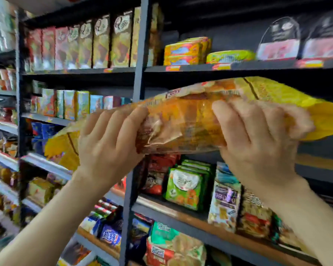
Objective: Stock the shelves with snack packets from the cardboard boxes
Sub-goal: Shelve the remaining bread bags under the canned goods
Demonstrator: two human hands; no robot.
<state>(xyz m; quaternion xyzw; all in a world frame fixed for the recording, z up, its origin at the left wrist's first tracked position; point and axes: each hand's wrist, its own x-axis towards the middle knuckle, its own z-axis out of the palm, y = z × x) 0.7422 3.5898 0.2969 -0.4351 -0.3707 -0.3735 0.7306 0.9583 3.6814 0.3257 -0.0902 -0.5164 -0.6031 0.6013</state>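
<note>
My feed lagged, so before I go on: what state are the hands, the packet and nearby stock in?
Snack packet: held sideways in front of the shelves, not yet shelved.
Left hand: fingers curled round the packet.
Right hand: fingers curled over the packet.
Green packets: upright on the shelves, below the packet.

snack packet [183, 123]: orange-yellow, glossy, crinkling | lying lengthwise, sloping up to the right | hovering in front of the dark shelves [267, 65]
</note>
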